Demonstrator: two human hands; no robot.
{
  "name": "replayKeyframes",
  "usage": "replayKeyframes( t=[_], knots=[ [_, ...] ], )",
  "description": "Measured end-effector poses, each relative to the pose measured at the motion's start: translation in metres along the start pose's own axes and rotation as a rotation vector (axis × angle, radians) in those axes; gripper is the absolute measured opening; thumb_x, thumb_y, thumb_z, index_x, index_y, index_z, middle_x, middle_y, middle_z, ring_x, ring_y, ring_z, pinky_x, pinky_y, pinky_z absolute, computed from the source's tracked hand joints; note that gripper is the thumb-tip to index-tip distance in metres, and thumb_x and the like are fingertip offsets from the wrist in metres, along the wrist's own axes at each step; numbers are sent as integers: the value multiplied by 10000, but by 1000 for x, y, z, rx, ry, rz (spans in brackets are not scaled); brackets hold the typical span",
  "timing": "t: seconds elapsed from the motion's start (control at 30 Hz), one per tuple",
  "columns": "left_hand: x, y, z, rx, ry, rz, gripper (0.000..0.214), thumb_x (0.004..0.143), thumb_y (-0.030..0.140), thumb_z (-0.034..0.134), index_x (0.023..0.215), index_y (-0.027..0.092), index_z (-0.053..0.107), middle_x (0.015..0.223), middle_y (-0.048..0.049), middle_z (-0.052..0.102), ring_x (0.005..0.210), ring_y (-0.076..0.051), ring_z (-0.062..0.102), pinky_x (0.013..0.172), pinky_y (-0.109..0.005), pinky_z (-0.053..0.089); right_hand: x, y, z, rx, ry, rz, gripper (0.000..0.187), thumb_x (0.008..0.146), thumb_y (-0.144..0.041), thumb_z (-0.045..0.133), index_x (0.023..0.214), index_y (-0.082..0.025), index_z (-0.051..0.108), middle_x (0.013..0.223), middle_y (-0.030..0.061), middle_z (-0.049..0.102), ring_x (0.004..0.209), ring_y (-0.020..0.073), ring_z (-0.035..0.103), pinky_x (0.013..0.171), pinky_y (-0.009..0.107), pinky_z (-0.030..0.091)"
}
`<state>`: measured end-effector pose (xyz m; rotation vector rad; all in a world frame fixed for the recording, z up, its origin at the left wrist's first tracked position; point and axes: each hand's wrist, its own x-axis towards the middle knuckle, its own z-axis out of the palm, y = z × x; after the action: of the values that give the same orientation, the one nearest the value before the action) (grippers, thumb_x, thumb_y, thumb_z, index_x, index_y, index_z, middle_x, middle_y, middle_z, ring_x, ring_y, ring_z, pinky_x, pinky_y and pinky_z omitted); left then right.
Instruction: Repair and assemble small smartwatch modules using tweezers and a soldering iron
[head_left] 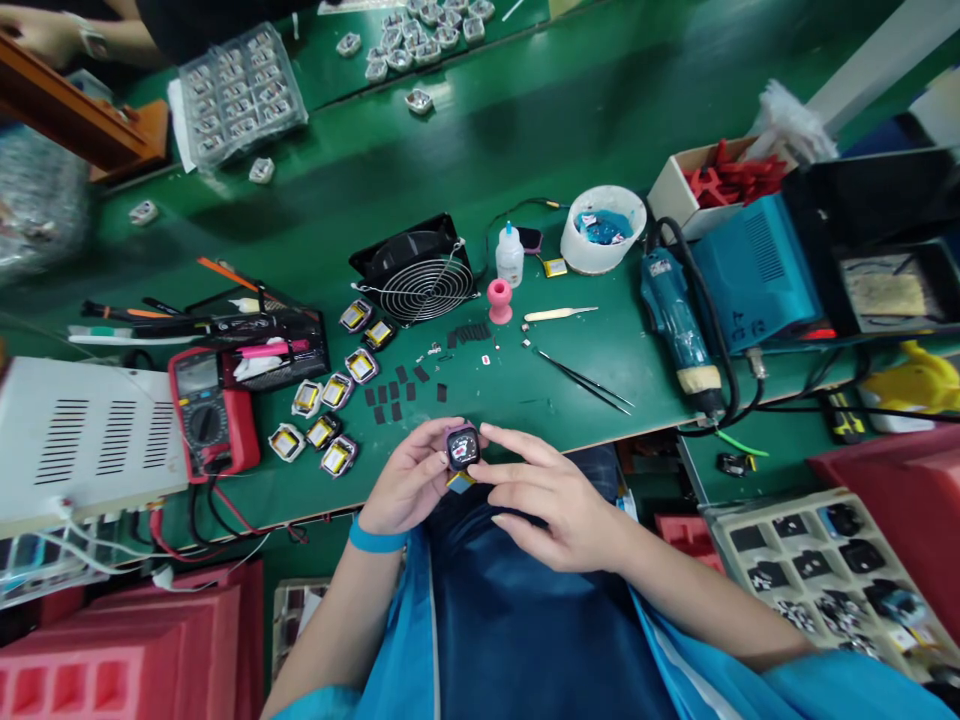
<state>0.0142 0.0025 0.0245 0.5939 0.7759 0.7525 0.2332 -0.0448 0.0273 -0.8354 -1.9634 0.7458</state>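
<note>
My left hand (415, 470) is closed around a small smartwatch body (462, 447) in a purple case, its lit screen facing up. Below the watch hangs a yellow-and-silver battery (460, 482). My right hand (551, 495) has its fingers stretched and apart, with fingertips at the right edge of the watch. Left of my hands lie several opened watch bodies (339, 455) with yellow batteries. Small black pads (396, 391) are scattered just beyond my left hand. Tweezers (585, 382) and a pale-handled pick (561, 314) rest beyond my right hand.
A fan (412, 268), dropper bottle (510, 255), pink stand (499, 301) and white tub (603, 230) stand farther back. On the left is a red multimeter (211, 415); on the right, an electric screwdriver (679, 320). Across the bench, a person's arm (82, 40) shows near a parts tray (244, 95).
</note>
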Motion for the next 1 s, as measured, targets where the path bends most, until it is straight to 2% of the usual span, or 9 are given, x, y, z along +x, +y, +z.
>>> replayKeyframes(
  t=[0.2, 0.47, 0.63, 0.8, 0.9, 1.0],
  knots=[
    [-3, 1, 1, 5, 27, 15, 323, 812, 262, 864, 1106, 230, 735, 1083, -66, 788, 979, -193, 750, 851, -281, 616, -1, 0, -3, 49, 58, 14, 140, 938, -139, 616, 1064, -167, 670, 1222, 139, 768, 1456, 306, 507, 1139, 510, 520],
    [-2, 0, 1, -11, 16, 22, 336, 830, 264, 850, 1147, 232, 743, 1077, -77, 790, 917, -202, 761, 849, -326, 628, -2, 3, 0, 28, 98, 23, 190, 938, -144, 622, 1126, -142, 649, 1285, 177, 730, 1442, 310, 524, 1152, 504, 512],
    [0, 1, 1, -23, -10, 2, 336, 832, 280, 848, 1155, 247, 763, 1056, -47, 786, 834, -176, 758, 806, -294, 627, -1, 3, 1, 9, 57, 48, 235, 960, -174, 599, 1193, -164, 623, 1379, 168, 679, 1489, 314, 462, 1153, 544, 506],
    [-1, 1, 0, -11, 68, -15, 338, 797, 273, 878, 1119, 234, 781, 1149, -57, 776, 965, -171, 733, 826, -231, 602, 6, 3, 1, -34, -26, 31, 268, 962, -206, 603, 1225, -153, 622, 1474, 167, 612, 1567, 324, 314, 1200, 578, 450],
    [-2, 1, -1, -6, 81, -16, 341, 796, 275, 878, 1121, 233, 781, 1163, -59, 773, 980, -170, 730, 850, -232, 597, 9, 4, 2, -71, -62, 29, 260, 962, -223, 609, 1207, -141, 637, 1504, 163, 587, 1584, 334, 265, 1211, 584, 431],
    [-2, 1, -1, -5, 60, -23, 365, 818, 304, 858, 1163, 231, 763, 1132, -78, 776, 1011, -211, 738, 860, -275, 606, 8, 3, 2, -60, -57, 14, 211, 950, -199, 622, 1150, -145, 663, 1447, 153, 640, 1584, 317, 270, 1221, 558, 422]
  ],
)
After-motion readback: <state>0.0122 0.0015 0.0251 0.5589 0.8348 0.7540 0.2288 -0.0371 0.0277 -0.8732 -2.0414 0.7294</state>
